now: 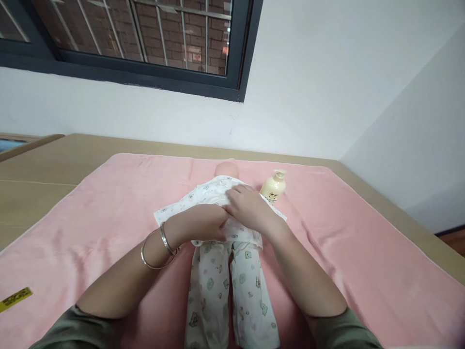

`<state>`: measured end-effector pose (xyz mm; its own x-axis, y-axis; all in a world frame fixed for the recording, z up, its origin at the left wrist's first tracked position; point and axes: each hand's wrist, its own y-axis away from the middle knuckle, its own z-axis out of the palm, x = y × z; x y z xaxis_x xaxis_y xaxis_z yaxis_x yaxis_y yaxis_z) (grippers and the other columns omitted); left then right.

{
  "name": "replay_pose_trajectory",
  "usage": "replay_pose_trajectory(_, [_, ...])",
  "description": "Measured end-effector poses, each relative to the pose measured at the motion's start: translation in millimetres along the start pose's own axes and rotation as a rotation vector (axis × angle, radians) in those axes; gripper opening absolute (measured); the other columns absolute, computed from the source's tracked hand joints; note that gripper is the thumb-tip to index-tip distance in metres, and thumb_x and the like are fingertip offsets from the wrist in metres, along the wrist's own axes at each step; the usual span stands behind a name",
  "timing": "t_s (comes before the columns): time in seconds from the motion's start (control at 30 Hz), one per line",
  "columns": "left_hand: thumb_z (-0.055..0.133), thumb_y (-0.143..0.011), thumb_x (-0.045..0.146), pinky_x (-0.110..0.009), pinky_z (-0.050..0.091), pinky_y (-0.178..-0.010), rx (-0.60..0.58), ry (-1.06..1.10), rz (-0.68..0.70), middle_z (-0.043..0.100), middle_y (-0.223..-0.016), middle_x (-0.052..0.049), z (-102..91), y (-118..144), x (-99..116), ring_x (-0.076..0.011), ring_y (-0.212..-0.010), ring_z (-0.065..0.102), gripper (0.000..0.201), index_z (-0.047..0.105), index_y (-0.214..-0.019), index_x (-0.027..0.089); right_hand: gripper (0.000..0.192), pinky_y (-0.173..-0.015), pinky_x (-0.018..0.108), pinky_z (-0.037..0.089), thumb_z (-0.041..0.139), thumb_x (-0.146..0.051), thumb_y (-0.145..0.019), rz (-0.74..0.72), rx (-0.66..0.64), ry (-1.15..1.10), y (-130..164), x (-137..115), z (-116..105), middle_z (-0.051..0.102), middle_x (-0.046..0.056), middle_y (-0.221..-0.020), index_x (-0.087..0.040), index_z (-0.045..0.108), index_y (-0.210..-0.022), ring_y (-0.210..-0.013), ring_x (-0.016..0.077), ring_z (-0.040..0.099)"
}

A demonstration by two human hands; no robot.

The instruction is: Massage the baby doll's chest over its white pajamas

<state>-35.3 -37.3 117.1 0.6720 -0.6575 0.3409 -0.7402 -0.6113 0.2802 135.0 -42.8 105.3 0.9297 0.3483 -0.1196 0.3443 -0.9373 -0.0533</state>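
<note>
1. Pink towel (109, 208) spread flat over a tan wooden table (43, 165), covering most of the near surface.
2. Baby doll (227, 170) lying lengthwise at the middle of the towel, bare head at the far end, legs toward the near edge.
3. Dressed in a white printed shirt (196, 196) and matching printed trousers (250, 300); trouser legs straight, side by side.
4. Left hand (203, 222) laid across the doll's waist from the left, fingers curled against the shirt hem; cannot tell whether cloth is pinched or only pressed. Two silver bangles (160, 249) on that wrist.
5. Right hand (247, 206) resting palm down on the doll's torso, fingers spread and flat, grasping nothing; its fingertips meet the left hand.
6. Cream pump bottle (274, 186) upright on the towel, just right of the doll's shoulder, far of the right hand.
7. Yellow tag (15, 299) at the near left edge of the towel.
8. Dark-framed window (145, 43) in the white wall beyond.
</note>
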Motion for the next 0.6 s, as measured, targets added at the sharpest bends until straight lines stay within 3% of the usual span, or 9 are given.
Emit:
replay_pose_trajectory(0.03, [0.067, -0.075, 0.027, -0.032, 0.028, -0.054, -0.026, -0.024, 0.004, 0.043, -0.056, 0.004, 1.6, 0, 1, -0.0144, -0.052, 0.038, 0.034, 0.038, -0.059, 0.023, 0.031, -0.093, 0.040, 0.049, 0.048, -0.035, -0.100, 0.051, -0.067, 0.024, 9, -5, -8, 0.071, 0.015, -0.114, -0.015, 0.068, -0.112, -0.113, 0.0301, 0.064])
replay_pose_trajectory(0.1, [0.073, -0.069, 0.021, -0.031, 0.029, -0.055, -0.048, -0.061, 0.002, 0.040, -0.054, 0.004, 6.5, -2, 2, -0.0145, -0.053, 0.039, 0.038, 0.037, -0.056, 0.023, 0.024, -0.070, 0.033, 0.050, 0.052, -0.033, -0.096, 0.119, -0.272, 0.061, 22, -17, -17, 0.073, 0.009, -0.087, -0.018, 0.071, -0.093, -0.082, 0.0247, 0.069])
replay_pose_trajectory(0.17, [0.073, -0.067, 0.014, -0.032, 0.031, -0.057, -0.016, -0.066, 0.000, 0.040, -0.054, 0.003, 12.6, -5, 3, -0.0149, -0.053, 0.041, 0.040, 0.037, -0.053, 0.022, 0.016, -0.061, 0.031, 0.045, 0.062, -0.033, -0.090, 0.109, -0.401, 0.099, 28, -28, -15, 0.072, 0.007, -0.081, -0.020, 0.071, -0.087, -0.071, 0.0230, 0.067])
replay_pose_trajectory(0.27, [0.064, -0.071, 0.008, -0.032, 0.032, -0.058, 0.009, -0.061, -0.040, 0.042, -0.053, 0.002, 17.7, -9, 2, -0.0147, -0.052, 0.040, 0.036, 0.038, -0.051, 0.021, 0.007, -0.062, 0.030, 0.043, 0.067, -0.019, -0.084, 0.078, -0.378, 0.167, 26, -37, -3, 0.074, 0.006, -0.087, -0.020, 0.071, -0.090, -0.078, 0.0236, 0.069])
replay_pose_trajectory(0.37, [0.058, -0.073, 0.004, -0.031, 0.030, -0.057, -0.034, -0.036, -0.039, 0.044, -0.053, 0.002, 13.1, -7, 0, -0.0132, -0.053, 0.035, 0.030, 0.043, -0.052, 0.020, 0.019, -0.063, 0.030, 0.041, 0.058, -0.005, -0.085, 0.053, -0.385, 0.198, 21, -31, 1, 0.072, 0.006, -0.080, -0.018, 0.072, -0.083, -0.073, 0.0209, 0.067])
replay_pose_trajectory(0.5, [0.052, -0.080, 0.008, -0.029, 0.027, -0.057, 0.012, -0.022, 0.142, 0.049, -0.061, 0.002, -1.5, 3, -3, -0.0124, -0.057, 0.034, 0.024, 0.050, -0.059, 0.019, 0.019, -0.065, 0.030, 0.040, 0.058, -0.011, -0.090, -0.068, -0.319, 0.132, 25, -10, -13, 0.070, 0.006, -0.084, -0.018, 0.070, -0.077, -0.076, 0.0196, 0.062])
replay_pose_trajectory(0.6, [0.052, -0.083, 0.010, -0.027, 0.030, -0.059, 0.014, -0.009, 0.169, 0.057, -0.071, 0.002, -11.3, 13, -5, -0.0121, -0.063, 0.040, 0.017, 0.059, -0.071, 0.018, 0.014, -0.063, 0.028, 0.039, 0.060, -0.018, -0.092, -0.069, -0.336, 0.039, 33, -3, -25, 0.068, 0.003, -0.085, -0.021, 0.070, -0.082, -0.076, 0.0177, 0.059])
